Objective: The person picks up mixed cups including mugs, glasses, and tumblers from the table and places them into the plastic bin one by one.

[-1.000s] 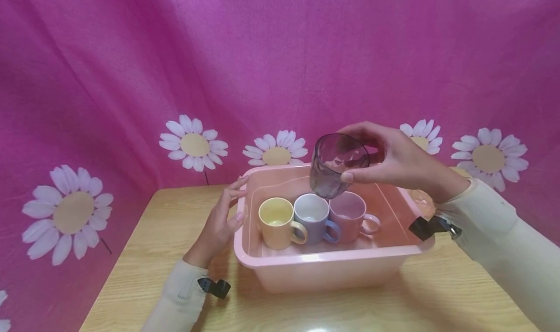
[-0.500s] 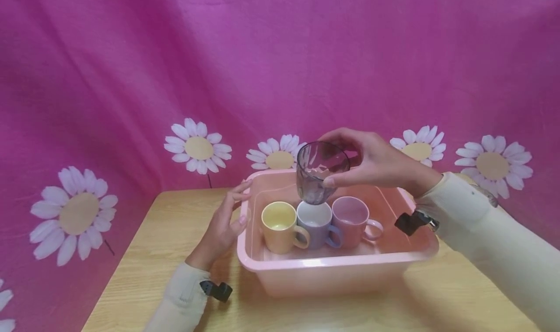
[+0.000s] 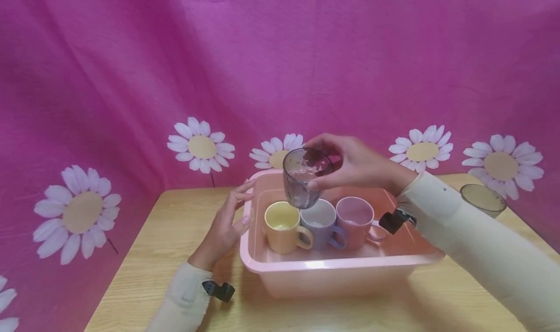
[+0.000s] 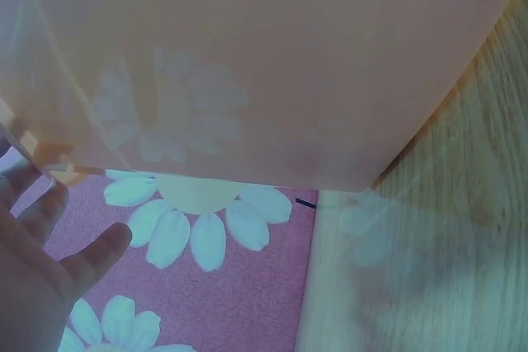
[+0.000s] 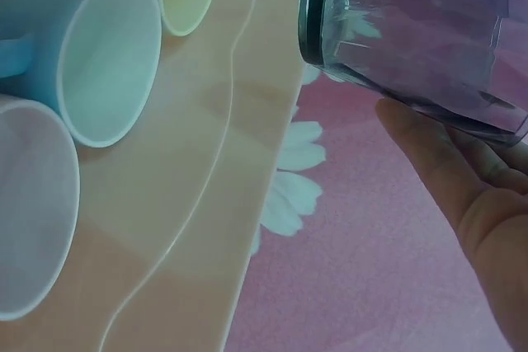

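Behind, daisy cloth (image 3: 350,55) hangs at the far edge of the counter (image 3: 140,254). Midway along stands a tub (image 3: 337,281), touched by the left hand (image 3: 224,229), fingers loosely straight; the right hand (image 3: 354,163) grips a glass (image 3: 299,192) over it. A second glass (image 3: 482,199) shows near the right edge.

Yellow mug (image 3: 280,239): is showing no words we can read.
Blue mug (image 3: 321,237): is showing no letters we can read.
Pink mug (image 3: 351,232): is showing no numbers or letters we can read.
Dark glass (image 3: 298,192): is showing no label we can read.
Pink tub (image 3: 337,281): is showing no readable name.
Flower cloth (image 3: 280,55): is showing no readable writing.
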{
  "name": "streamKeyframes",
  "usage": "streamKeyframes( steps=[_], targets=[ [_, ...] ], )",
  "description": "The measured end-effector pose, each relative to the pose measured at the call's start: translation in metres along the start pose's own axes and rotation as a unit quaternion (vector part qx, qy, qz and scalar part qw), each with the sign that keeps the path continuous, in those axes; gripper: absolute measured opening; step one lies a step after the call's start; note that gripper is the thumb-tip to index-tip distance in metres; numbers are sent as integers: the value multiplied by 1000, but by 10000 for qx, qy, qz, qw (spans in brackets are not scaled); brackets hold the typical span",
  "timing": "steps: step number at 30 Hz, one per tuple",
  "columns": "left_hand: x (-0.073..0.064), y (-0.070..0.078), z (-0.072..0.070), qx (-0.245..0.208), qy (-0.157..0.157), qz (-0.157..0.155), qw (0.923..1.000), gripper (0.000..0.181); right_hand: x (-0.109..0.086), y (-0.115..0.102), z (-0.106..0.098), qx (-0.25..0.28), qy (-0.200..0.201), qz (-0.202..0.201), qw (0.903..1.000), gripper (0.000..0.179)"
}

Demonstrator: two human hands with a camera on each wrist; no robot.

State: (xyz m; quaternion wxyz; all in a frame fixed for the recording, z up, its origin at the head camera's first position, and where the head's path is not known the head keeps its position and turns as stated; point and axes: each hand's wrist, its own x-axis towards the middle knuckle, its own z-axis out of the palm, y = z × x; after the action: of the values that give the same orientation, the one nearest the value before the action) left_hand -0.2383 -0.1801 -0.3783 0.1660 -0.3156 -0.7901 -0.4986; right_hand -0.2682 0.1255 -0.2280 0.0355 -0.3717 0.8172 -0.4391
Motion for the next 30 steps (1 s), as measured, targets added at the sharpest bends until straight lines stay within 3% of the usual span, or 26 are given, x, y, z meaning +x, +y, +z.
streamKeyframes(
  steps=[9, 20, 30],
  targets=[
    [0, 4, 2, 84, 35, -132, 9999, 43, 8, 7, 10, -43, -174, 89, 9998, 71],
    [1, 7, 1, 85, 38, -51, 9999, 43, 10, 10, 22, 361, -319, -81, 9988, 68],
    [0, 4, 0, 68, 31, -8, 10000, 42, 12, 17, 34, 396, -423, -151, 9982, 66]
  ],
)
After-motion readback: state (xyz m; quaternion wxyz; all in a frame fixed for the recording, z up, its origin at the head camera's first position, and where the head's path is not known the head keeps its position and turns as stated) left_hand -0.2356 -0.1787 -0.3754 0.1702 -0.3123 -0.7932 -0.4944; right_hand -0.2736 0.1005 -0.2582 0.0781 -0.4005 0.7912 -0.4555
